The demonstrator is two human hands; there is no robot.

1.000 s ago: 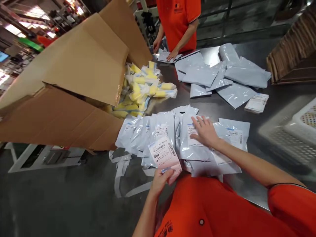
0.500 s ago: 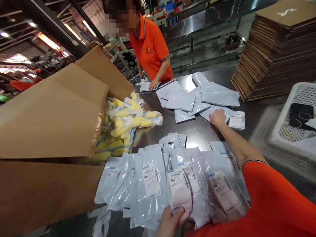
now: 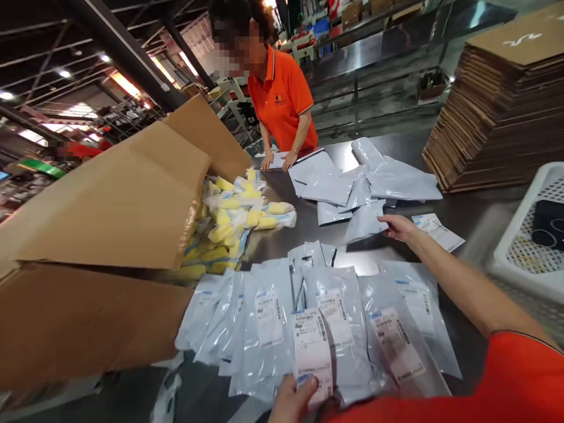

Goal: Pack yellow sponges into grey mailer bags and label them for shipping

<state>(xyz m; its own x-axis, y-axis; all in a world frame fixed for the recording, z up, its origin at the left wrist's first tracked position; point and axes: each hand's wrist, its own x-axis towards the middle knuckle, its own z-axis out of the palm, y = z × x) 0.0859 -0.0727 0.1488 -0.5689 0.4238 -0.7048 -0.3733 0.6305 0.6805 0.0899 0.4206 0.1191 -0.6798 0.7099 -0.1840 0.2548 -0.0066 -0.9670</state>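
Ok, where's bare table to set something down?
Bare steel table shows between the yellow-banded packs and the labelled bags, and right of those bags by the white crate. Crowded: the bags themselves, and the grey mailers past the right hand.

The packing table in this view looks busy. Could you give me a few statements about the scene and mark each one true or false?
1. The left hand holds a barcode-labelled packet. True.
2. The right hand is holding a roll of tape. False: it is at the corner of a grey plastic mailer.
3. A co-worker in an orange polo stands across the steel table. True.
4. The cardboard box stands upright and closed. False: the cardboard box lies on its side with flaps open, and yellow-and-white packets spill out.
5. A stack of flattened cardboard stands at the far right. True.
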